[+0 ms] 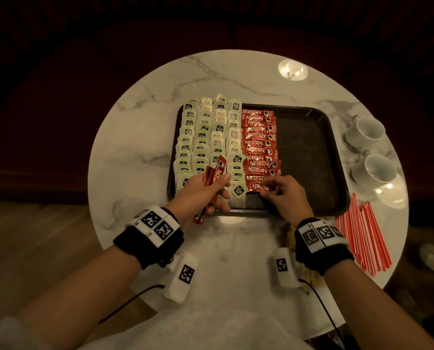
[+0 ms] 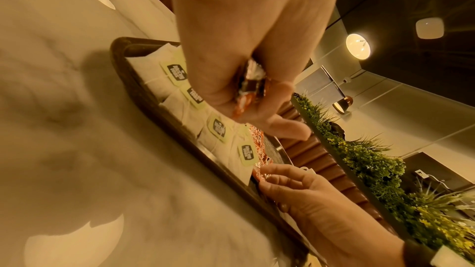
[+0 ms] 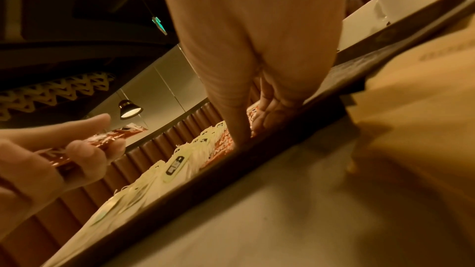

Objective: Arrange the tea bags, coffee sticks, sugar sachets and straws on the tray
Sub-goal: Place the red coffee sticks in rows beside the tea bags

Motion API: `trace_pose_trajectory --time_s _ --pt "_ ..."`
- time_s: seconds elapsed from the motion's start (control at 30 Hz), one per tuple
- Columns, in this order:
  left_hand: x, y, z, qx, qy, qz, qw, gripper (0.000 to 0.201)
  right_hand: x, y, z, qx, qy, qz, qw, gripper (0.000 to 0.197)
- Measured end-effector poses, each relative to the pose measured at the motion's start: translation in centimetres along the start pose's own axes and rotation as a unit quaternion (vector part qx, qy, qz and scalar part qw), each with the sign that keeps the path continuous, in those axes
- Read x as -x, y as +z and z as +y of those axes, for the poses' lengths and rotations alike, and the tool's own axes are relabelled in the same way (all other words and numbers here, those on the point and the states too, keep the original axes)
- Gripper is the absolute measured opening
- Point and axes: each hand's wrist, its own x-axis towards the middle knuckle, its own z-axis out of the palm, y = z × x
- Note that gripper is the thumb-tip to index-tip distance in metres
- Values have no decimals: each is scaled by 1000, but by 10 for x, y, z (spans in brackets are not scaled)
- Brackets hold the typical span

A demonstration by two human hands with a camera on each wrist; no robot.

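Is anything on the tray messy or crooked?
A little. The tea bags at the far left poke out over the tray rim instead of sitting inside, and the nearest ones lie tilted. The coffee sticks sit in one neat column. The straws lie off the tray, on the table.

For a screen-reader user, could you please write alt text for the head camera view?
A right hand sets a red coffee stick at the near end of a column on a dark tray, while the left hand holds spare coffee sticks. Rows of tea bags fill the tray's left side; two white cups and red-striped straws lie on the marble table.
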Motion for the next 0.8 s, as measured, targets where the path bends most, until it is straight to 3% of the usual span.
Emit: trace_pose_trajectory --time_s 0.27,0.4,0.5,0.67,0.8 --pt "0 1 0 0 1 -6 1000 29 -4 -3 1 12 0 -13 1000 26" --pt "1 4 4 -1 -5 -8 1000 40 1 -10 -5 -1 -18 -1 1000 23" --pt "1 7 7 3 -7 -26 1000 51 8 -16 -19 -69 -34 -6 997 16" --pt "4 14 11 -10 9 -52 999 46 25 -22 -54 -202 -67 -67 975 24" --pt "6 18 14 -38 5 -60 997 44 23 -22 -63 -260 -82 -102 957 19"
